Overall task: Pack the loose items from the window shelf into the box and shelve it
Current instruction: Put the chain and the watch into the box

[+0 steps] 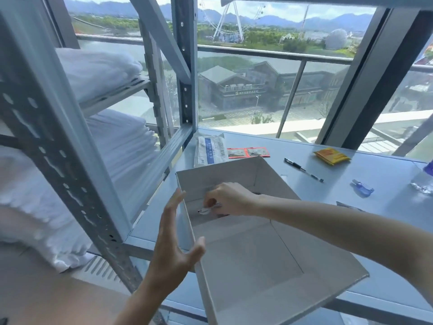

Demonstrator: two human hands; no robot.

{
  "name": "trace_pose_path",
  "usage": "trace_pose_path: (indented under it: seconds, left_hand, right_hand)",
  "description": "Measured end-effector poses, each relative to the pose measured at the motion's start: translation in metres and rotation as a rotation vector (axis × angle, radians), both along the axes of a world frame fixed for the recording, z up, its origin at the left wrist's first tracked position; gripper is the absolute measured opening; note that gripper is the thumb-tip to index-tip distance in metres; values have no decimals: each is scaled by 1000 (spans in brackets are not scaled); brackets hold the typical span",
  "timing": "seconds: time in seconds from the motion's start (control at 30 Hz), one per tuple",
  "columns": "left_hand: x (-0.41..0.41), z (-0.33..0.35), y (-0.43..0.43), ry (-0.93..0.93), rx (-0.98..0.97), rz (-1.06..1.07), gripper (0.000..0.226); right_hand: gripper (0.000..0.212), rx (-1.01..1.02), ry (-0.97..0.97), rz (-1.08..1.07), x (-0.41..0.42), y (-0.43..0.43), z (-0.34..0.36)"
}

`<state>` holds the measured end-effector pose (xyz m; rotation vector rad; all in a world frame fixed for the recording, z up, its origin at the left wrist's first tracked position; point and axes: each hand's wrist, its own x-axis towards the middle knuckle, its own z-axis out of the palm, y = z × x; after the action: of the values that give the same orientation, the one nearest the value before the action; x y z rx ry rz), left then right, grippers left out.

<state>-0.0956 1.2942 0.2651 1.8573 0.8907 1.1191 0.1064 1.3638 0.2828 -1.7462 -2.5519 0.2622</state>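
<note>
Our left hand (174, 242) hovers spread-fingered at the box (246, 242) wall; our right hand (228, 199), inside, pinches a small item (209, 206). Packing looks barely begun: pen (303, 170), blue clip (362, 188), packets (248, 152) and yellow sachet (331, 156) wait on the shelf (386, 207).

Grey shelf (365, 174) with box (234, 172), pen (303, 170), yellow packet (331, 156), white pouch (210, 150).
</note>
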Motion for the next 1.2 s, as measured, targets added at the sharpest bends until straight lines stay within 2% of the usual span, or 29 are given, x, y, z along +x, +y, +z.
trace_pose_path:
  seconds: [0.07, 0.13, 0.33, 0.47, 0.57, 0.63, 0.7, 0.8, 0.93, 1.0, 1.07, 1.1, 1.17, 1.2]
  left_hand:
    - [1, 4, -2, -70, -178, -75, 90]
    - [1, 6, -1, -91, -247, -117, 91]
    - [0, 8, 12, -69, -306, -161, 99]
    - [11, 19, 27, 1, -308, -256, 97]
    - [16, 28, 41, 45, -313, -317, 102]
    - [18, 27, 45, 95, -261, -302, 101]
    - [19, 26, 44, 163, -140, -196, 89]
    - [22, 30, 36, 370, 102, -41, 81]
    - [36, 40, 26, 623, 8, -100, 82]
    - [39, 40, 17, 779, 205, -111, 72]
    - [38, 42, 4, 807, 537, -165, 60]
    - [38, 41, -4, 750, 594, -244, 53]
    - [39, 38, -26, 619, 617, -394, 58]
    - [42, 41, -37, 611, 618, -418, 60]
  right_hand:
    - [22, 17, -23, 18, -5, 9, -5]
    - [20, 26, -10, 37, -6, 13, -8]
    - [14, 13, 8, 54, -5, 13, -18]
    - [11, 46, -53, -36, 6, 12, -19]
    - [13, -14, -115, -134, 17, 9, -8]
    - [19, -104, -133, -202, 29, 1, 5]
    - [20, -137, -87, -233, 44, -14, 19]
    - [18, -30, -13, -244, 67, -45, 36]
    - [14, 212, 68, -241, 98, -88, 44]
    - [13, 232, 97, -234, 111, -107, 42]
    - [13, 232, 122, -223, 117, -120, 38]
    - [14, 237, 140, -229, 118, -123, 36]
    - [15, 259, 172, -242, 118, -126, 36]
    - [16, 269, 187, -249, 117, -127, 35]
